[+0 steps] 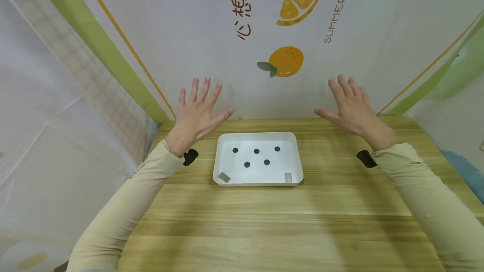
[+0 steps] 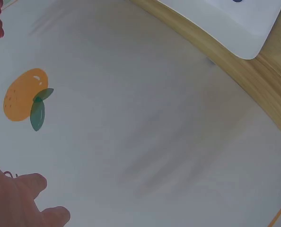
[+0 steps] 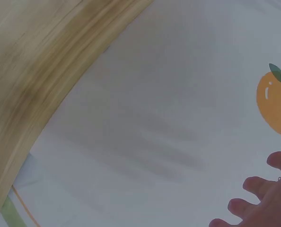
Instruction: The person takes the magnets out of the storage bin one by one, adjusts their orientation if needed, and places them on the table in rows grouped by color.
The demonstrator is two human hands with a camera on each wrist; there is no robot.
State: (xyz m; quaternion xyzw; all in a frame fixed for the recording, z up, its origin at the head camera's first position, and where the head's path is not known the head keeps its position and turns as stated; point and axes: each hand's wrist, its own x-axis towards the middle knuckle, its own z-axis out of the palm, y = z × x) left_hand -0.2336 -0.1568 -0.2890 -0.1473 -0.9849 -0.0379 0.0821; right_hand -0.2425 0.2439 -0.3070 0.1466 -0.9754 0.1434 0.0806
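My left hand [image 1: 195, 116] is raised with fingers spread, to the left of a white tray [image 1: 257, 183] and holding nothing. On the tray's other side my right hand [image 1: 352, 110] is held up the same way, its thumb pointing inward. Inside the tray lie several small dark discs [image 1: 256, 151]. A grey rectangular piece [image 1: 224, 177] sits slanted in the near left corner, and a paler rectangular piece [image 1: 288, 178] stands near the right one. Part of the left hand [image 2: 13, 198] shows in the left wrist view; fingertips [image 3: 256, 185] show in the right wrist view.
The tray rests on a wooden table [image 1: 242, 226] toward its far edge. Behind it hangs a white cloth [image 1: 189, 32] printed with oranges and writing, and more cloth hangs at both sides. A dark band [image 1: 190, 157] is on the left wrist, another [image 1: 366, 159] on the right.
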